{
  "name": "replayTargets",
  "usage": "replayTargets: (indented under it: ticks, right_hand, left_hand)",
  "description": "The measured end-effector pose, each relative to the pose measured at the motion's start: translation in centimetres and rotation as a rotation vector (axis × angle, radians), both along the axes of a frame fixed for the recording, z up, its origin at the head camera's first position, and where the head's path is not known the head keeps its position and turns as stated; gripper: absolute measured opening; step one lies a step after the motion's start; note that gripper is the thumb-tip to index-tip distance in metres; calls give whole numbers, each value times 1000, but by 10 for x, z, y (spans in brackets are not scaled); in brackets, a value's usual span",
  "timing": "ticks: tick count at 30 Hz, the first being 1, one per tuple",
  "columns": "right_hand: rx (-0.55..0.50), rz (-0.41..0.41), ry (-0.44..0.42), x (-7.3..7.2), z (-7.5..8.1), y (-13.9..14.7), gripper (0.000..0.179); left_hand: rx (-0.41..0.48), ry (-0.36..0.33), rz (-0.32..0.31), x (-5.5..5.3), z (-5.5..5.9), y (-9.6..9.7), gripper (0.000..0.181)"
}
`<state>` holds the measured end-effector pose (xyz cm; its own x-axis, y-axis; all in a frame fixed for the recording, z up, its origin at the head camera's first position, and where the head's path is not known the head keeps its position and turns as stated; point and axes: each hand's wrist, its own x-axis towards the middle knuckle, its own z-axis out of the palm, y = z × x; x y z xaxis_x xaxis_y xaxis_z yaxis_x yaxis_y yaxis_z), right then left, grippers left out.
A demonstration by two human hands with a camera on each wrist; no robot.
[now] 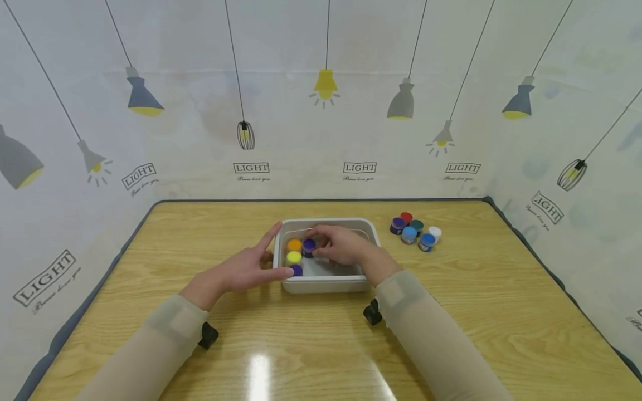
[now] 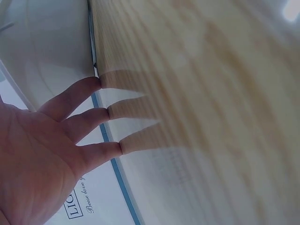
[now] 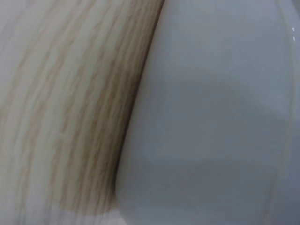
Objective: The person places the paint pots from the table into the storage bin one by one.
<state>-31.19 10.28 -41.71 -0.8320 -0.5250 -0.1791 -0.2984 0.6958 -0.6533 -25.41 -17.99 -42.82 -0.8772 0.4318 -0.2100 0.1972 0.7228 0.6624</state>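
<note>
A white rectangular tub (image 1: 326,285) stands on the table. Inside its left end sit small paint jars: an orange-lidded jar (image 1: 294,245), a yellow-lidded jar (image 1: 293,258) and a purple-lidded jar (image 1: 297,270) by the front wall. My right hand (image 1: 346,245) reaches into the tub and pinches another purple-lidded jar (image 1: 308,249) beside the orange one, thumb and fingertips at its side. My left hand (image 1: 243,271) spans the tub's left end, thumb on the front rim and index finger along the back corner. In the left wrist view its other fingers (image 2: 89,119) stand spread, tips on the wood.
Right of the tub, several more jars stand grouped, among them a red-lidded jar (image 1: 406,218), a white-lidded jar (image 1: 434,233) and a blue-lidded jar (image 1: 427,241). A lamp-patterned wall covering (image 1: 301,184) encloses the wooden table (image 1: 301,340). The right wrist view shows the tub's outer wall (image 3: 206,122).
</note>
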Motion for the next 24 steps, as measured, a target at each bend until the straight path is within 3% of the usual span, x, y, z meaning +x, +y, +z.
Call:
replayTargets:
  ticks: [8,13,24]
  right_hand:
    - [-73,-11,67,-2,9,5,43]
    - [-114,-26,51,4,24,17,42]
    - [-143,-65,111,18,44,73,40]
  left_hand:
    - [4,17,-8,0,0,-2,120]
    - [9,6,-10,0,0,0,120]
    - [13,10,-5,-1,-1,0,120]
